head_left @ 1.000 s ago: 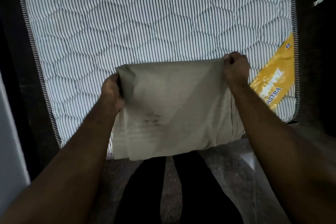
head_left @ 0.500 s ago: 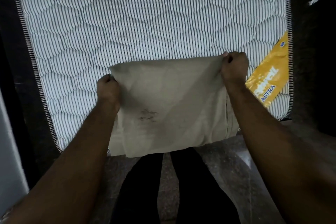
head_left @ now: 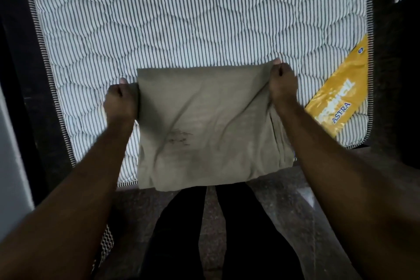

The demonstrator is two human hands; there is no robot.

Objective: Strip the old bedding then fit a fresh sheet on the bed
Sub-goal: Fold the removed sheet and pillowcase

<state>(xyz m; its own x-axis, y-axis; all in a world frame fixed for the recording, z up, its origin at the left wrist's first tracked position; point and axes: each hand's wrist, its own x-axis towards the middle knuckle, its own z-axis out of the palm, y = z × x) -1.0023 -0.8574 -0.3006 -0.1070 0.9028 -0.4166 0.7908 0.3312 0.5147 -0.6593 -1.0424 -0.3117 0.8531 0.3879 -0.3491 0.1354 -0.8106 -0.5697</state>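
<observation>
Item: folded sheet [head_left: 204, 125], beige, faint dark mark near its middle; hanging from both hands over the near end of the mattress [head_left: 181, 18], lower edge dangling past the mattress border toward the floor [head_left: 284, 193].
Left hand [head_left: 120, 102]: clenching around the sheet's upper left corner, thumb on top.
Right hand [head_left: 283, 82]: gripping the upper right corner in a closed fist.
Change: the hands are now standing farther apart than a second ago, the left one having drifted outward; the top edge is pulling straighter and the cloth is showing wider.
Meaning for task: stripping is looking finished, since the striped quilted mattress is lying bare; the fresh sheet is just starting to be opened, so fitting has not yet begun.
Next step, judged: the folds are needing shaking out and spreading toward the far end.
Other: yellow label [head_left: 338, 98] printed ASTRA, lying at the mattress's near right corner, just beside the right wrist.
</observation>
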